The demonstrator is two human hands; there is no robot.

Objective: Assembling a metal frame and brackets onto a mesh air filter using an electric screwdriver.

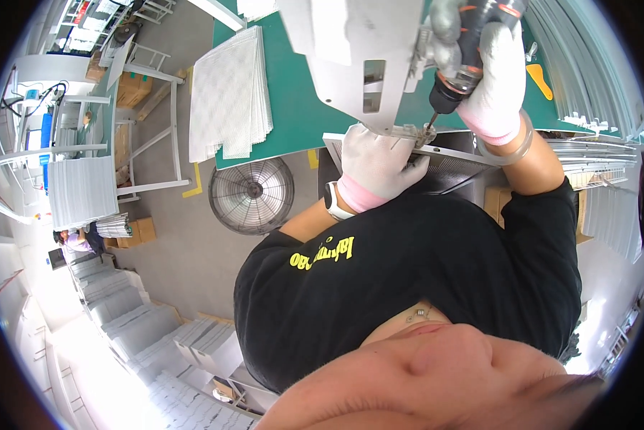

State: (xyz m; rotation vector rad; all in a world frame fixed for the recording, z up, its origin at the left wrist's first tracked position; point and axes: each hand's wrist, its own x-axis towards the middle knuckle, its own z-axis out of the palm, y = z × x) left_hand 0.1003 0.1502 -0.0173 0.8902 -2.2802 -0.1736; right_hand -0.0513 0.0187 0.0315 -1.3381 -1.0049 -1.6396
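Observation:
My right hand (500,89), in a white glove with a pink cuff, is wrapped round a dark cordless drill (447,93) with orange trim. Its thin bit points down at a small metal fitting (425,134). Just left of that fitting, my left hand (376,163), gloved the same way, grips the edge of a metal frame (447,152) with a dark mesh face; its fingertips are partly hidden. Above the left hand rises a pale grey metal housing (340,75) with a rectangular slot.
A stack of white perforated sheets (229,93) lies on the green tabletop (286,107). On the right are a yellow-orange tool (539,81) and long grey metal strips (576,64). A round floor fan (252,193) stands left of me. Another person (78,240) is far left.

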